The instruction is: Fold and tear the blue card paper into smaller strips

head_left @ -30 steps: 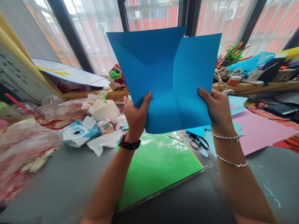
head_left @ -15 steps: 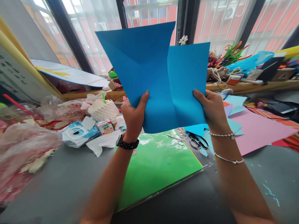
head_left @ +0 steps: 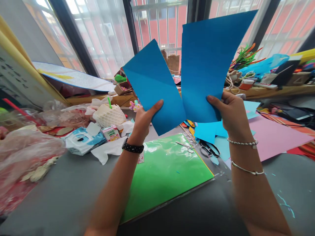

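Both hands hold up blue paper above the table. Pinched between thumb and fingers, the left blue paper [head_left: 157,85] leans outward in my left hand [head_left: 145,119]. My right hand [head_left: 232,113] grips the lower right edge of the right blue paper [head_left: 206,62], which is taller and curves slightly. A V-shaped gap parts the two pieces at the top. Near the bottom they meet, and I cannot tell whether they are still joined there. The fingers behind the paper are hidden. Below lies a glossy green sheet [head_left: 164,177].
Small scissors [head_left: 185,147] lie on the green sheet, and black-handled scissors [head_left: 208,149] beside it. Pink paper [head_left: 270,131] and light-blue pieces [head_left: 205,131] are at right. A wipes pack [head_left: 82,141], a tissue [head_left: 109,149] and plastic bags [head_left: 29,150] sit left. A cluttered sill runs behind.
The blue paper has parted into a V at the top. Its left part now tilts left and looks smaller; the right part has risen. My right hand has moved slightly right.
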The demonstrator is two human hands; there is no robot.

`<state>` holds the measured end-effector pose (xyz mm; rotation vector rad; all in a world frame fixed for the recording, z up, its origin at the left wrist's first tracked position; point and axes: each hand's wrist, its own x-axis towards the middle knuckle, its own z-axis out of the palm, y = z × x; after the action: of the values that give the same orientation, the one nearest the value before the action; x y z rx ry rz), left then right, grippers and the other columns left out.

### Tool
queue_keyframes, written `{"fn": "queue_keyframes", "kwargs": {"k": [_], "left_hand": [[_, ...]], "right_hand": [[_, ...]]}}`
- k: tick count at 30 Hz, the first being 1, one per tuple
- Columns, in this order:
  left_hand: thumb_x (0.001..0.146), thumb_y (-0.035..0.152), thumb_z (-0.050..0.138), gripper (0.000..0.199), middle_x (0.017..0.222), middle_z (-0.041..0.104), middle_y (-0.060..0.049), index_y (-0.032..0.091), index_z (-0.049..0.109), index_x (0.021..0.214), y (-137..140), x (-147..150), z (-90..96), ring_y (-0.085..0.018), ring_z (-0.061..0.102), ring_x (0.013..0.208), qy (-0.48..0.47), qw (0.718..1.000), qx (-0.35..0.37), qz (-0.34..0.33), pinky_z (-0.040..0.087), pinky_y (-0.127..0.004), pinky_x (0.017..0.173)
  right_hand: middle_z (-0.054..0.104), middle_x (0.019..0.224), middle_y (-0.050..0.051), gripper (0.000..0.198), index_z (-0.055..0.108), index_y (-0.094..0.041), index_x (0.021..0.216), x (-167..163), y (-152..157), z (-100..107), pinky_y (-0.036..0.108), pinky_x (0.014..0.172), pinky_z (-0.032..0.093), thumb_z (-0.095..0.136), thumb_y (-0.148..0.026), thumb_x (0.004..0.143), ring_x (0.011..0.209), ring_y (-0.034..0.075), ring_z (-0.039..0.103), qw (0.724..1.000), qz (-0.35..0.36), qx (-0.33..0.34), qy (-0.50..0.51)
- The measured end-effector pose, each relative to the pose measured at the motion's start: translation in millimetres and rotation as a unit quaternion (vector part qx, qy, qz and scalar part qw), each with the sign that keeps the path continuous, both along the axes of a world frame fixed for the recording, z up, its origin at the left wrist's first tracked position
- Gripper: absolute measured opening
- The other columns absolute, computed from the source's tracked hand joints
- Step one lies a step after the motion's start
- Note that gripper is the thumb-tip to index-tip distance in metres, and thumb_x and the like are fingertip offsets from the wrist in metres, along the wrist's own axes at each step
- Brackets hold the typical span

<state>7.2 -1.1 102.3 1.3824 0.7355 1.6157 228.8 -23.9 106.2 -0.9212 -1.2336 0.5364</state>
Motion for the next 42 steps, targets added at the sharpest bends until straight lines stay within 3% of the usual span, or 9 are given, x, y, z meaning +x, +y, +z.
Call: {"fn": "queue_keyframes", "kwargs": {"k": [3,9,16,29,31,34,37,39,42], "left_hand": [[0.06,0.035,0.067,0.037,0.094,0.065,-0.008,0.016,0.061,0.09,4.0,0.4,-4.1,-0.021,0.061,0.081,0.026,0.999,0.008,0.025,0.05,-0.032,0.069],[0.067,0.041,0.06,0.024,0.061,0.062,0.0,0.019,0.059,0.058,0.5,0.3,-4.2,-0.014,0.057,0.063,0.145,0.937,0.132,0.289,0.043,-0.023,0.06],[0.073,0.042,0.053,0.029,0.055,0.056,0.002,0.018,0.054,0.057,-6.4,5.0,-2.7,-0.01,0.05,0.053,0.148,0.905,0.172,0.361,0.037,-0.022,0.053],[0.069,0.042,0.058,0.026,0.058,0.058,0.003,0.017,0.057,0.06,-7.7,5.8,-0.7,-0.01,0.053,0.057,0.091,0.926,0.163,0.328,0.041,-0.02,0.055],[0.068,0.043,0.059,0.026,0.064,0.061,0.001,0.017,0.06,0.066,-5.3,3.3,-0.5,-0.011,0.056,0.061,0.066,0.953,0.131,0.263,0.044,-0.022,0.058],[0.066,0.044,0.06,0.031,0.073,0.065,-0.004,0.015,0.062,0.078,1.3,1.5,-3.4,-0.015,0.06,0.064,0.03,0.995,0.036,0.094,0.049,-0.026,0.06],[0.062,0.04,0.066,0.035,0.08,0.066,-0.007,0.015,0.062,0.086,7.2,4.1,-9.2,-0.018,0.062,0.068,0.021,0.999,-0.036,-0.021,0.051,-0.029,0.06],[0.059,0.036,0.069,0.035,0.085,0.066,-0.006,0.015,0.062,0.086,8.9,6.9,-12.4,-0.018,0.062,0.072,0.019,0.999,-0.029,-0.017,0.052,-0.028,0.062],[0.059,0.036,0.068,0.026,0.074,0.066,-0.003,0.015,0.062,0.073,7.8,9.4,-13.8,-0.015,0.062,0.064,0.043,0.996,0.02,0.071,0.051,-0.023,0.055]], "right_hand": [[0.064,0.076,0.001,0.017,0.063,-0.025,0.071,1.5,3.5,-1.6,0.031,0.054,0.046,0.066,-0.039,0.061,0.065,0.016,0.057,1.0,-0.012,0.009,-0.002],[0.062,0.071,0.001,0.015,0.062,-0.025,0.069,-1.2,4.7,-2.1,0.032,0.053,0.045,0.063,-0.04,0.064,0.064,0.017,0.056,0.997,-0.048,0.038,-0.039],[0.06,0.066,0.0,0.014,0.059,-0.023,0.067,-8.1,9.3,-6.3,0.029,0.049,0.045,0.062,-0.036,0.065,0.056,0.013,0.054,0.999,-0.023,0.032,0.02],[0.062,0.068,0.002,0.012,0.057,-0.022,0.069,-9.6,19.8,-13.3,0.032,0.049,0.047,0.06,-0.034,0.067,0.056,0.015,0.057,0.998,-0.007,0.033,0.045],[0.062,0.071,0.002,0.014,0.057,-0.022,0.07,-9.5,20.8,-14.3,0.032,0.051,0.047,0.06,-0.035,0.067,0.06,0.015,0.057,0.998,-0.013,0.046,0.041],[0.063,0.079,0.003,0.017,0.057,-0.022,0.076,-9.4,21.6,-14.8,0.032,0.057,0.049,0.058,-0.037,0.069,0.069,0.016,0.058,0.995,-0.035,0.078,0.05],[0.063,0.083,0.003,0.018,0.056,-0.022,0.077,-9.0,22.1,-14.7,0.033,0.061,0.049,0.056,-0.039,0.07,0.073,0.016,0.058,0.991,-0.067,0.098,0.055],[0.063,0.082,0.002,0.017,0.056,-0.024,0.075,-8.7,22.5,-14.6,0.033,0.059,0.048,0.057,-0.039,0.069,0.072,0.017,0.058,0.991,-0.077,0.1,0.051],[0.061,0.076,0.002,0.017,0.056,-0.025,0.07,-8.8,23.2,-14.4,0.032,0.055,0.046,0.058,-0.041,0.067,0.069,0.017,0.057,0.991,-0.079,0.095,0.048]]}}
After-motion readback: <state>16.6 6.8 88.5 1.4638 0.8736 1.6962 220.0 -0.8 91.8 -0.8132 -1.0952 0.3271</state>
